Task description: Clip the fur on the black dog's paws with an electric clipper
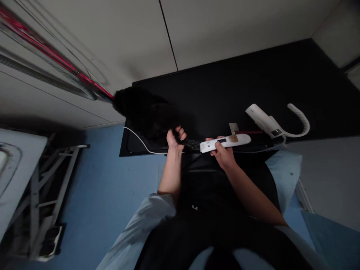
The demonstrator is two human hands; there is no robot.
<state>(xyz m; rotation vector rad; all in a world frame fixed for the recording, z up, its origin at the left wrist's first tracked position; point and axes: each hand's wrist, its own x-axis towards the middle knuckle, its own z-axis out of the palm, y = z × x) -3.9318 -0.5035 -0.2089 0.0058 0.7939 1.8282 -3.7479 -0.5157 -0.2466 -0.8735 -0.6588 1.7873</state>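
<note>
A black furry animal [146, 110], probably a dog, is on the left part of the black table; its dark coat hides its outline. My left hand [174, 139] is closed around one of its furry paws [180, 137] near the table's front edge. In my right hand [223, 153] is a white hair clipper [237, 141], its blade end pointing left toward the paw and a little apart from it. My thumb rests by the dark switch on the clipper. Loose tufts of cut hair [192, 144] lie between the paw and the blade.
A white curved-handled device [266, 122] lies on the black table [281, 78] at the right. Beside the clipper is a dark-handled comb or brush [234, 128]. A white cord [139, 138] runs along the front edge. Red straps [81, 77] and a hose hang at upper left.
</note>
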